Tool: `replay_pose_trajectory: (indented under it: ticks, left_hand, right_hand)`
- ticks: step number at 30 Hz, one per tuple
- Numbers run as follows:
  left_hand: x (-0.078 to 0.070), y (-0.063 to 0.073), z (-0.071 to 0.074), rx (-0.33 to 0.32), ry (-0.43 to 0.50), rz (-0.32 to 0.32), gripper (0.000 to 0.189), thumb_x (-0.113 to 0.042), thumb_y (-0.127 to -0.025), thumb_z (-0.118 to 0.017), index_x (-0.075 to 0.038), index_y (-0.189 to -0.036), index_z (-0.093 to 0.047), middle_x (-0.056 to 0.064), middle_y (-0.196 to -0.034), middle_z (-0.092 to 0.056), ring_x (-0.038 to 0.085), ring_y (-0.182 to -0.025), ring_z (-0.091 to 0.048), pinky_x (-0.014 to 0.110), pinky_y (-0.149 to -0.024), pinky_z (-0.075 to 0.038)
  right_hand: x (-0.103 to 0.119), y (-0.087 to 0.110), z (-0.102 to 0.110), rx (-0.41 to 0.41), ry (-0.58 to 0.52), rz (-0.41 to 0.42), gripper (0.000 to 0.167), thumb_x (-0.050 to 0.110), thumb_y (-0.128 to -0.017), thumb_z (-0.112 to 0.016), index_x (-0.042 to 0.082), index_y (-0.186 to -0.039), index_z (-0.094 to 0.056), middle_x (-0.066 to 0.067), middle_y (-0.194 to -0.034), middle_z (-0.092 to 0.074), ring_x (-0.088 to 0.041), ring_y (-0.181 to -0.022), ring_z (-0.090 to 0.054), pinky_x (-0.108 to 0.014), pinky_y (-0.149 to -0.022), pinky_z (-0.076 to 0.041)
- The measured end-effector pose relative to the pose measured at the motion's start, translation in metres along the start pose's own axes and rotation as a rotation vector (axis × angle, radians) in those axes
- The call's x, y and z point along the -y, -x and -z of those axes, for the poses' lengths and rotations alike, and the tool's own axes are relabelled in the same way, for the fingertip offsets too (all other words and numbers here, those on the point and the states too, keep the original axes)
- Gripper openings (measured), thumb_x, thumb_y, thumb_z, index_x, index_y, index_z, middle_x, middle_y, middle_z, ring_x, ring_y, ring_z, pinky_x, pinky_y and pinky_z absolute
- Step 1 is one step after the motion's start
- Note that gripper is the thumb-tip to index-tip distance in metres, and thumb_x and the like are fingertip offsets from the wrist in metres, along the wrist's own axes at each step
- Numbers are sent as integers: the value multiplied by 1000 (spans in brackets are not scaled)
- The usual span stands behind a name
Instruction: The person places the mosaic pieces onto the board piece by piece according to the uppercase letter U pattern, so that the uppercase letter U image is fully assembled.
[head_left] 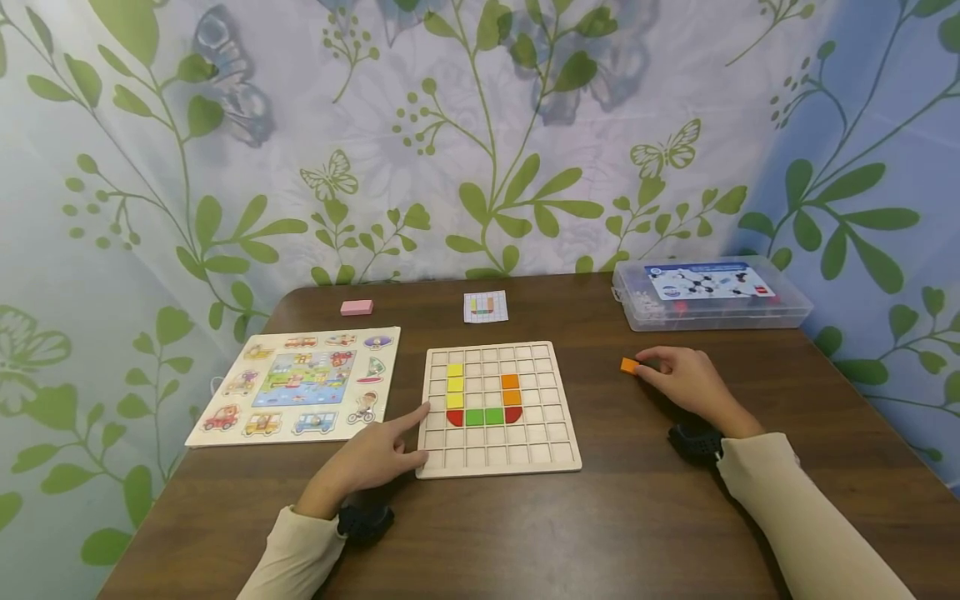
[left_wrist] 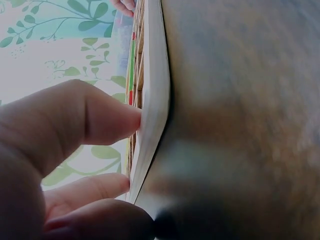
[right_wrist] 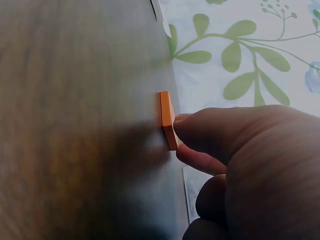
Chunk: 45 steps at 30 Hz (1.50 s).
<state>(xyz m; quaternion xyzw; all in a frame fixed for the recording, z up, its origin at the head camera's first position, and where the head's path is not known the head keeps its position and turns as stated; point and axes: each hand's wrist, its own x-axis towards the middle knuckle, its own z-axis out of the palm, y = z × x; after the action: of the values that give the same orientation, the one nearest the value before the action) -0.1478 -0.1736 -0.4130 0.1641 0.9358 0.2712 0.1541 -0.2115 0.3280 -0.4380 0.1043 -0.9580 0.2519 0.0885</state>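
A wooden grid board [head_left: 540,433] lies on the table with three yellow tiles [head_left: 455,385], two orange tiles [head_left: 511,390], two green tiles [head_left: 484,417] and a rounded red tile [head_left: 454,417] at each end of the green row. My left hand [head_left: 367,458] touches the board's left edge with extended forefinger and thumb; the left wrist view shows the fingertips against its pale side [left_wrist: 155,100]. Off to the right, my right hand [head_left: 690,383] pinches a loose orange square tile [right_wrist: 167,115] between thumb and forefinger, low at the tabletop.
Left of the board lies a vehicle picture puzzle [head_left: 300,387]. Behind it are a pink block [head_left: 357,307] and a small pattern card [head_left: 485,307]. A clear plastic case [head_left: 712,292] stands at the back right, near the patterned curtain [head_left: 480,125].
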Motion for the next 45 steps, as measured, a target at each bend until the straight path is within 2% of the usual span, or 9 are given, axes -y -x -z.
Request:
replay_pose_trajectory:
  ticks: [7,14,32,45]
  left_hand:
    - [-1,1,0,-13,0,15,71,-36,-94,-71,-25,-158,-43,-4,-56,-44,11,-49,-36,29,-51,-30]
    - [0,1,2,-1,18,27,70,-42,-96,-69,-26,-158,-42,-4,-56,-44,12,-49,-36,29,-51,-30]
    - [2,0,2,23,33,-4,70,-42,-97,-68,-24,-159,-41,-5,-55,-44,11,-47,-36,28,-49,-31]
    - [1,2,5,28,72,-15,70,-39,-98,-69,-22,-159,-41,-4,-56,-43,11,-48,-35,28,-49,-31]
  right_hand:
    - [2,-1,0,15,0,-2,36,35,-95,-75,6,-116,-75,1,-60,-47,-17,-52,-39,-32,-52,-31]
    - [2,-4,0,27,16,-4,34,33,-93,-77,8,-115,-76,2,-60,-45,-18,-53,-39,-32,-52,-31]
    - [0,-2,-6,12,32,32,28,25,-94,-76,8,-116,-76,3,-56,-40,-16,-50,-34,-31,-50,-27]
    - [8,-3,-13,13,3,53,24,26,-93,-78,10,-111,-77,4,-57,-42,-15,-49,-35,-31,-51,-29]
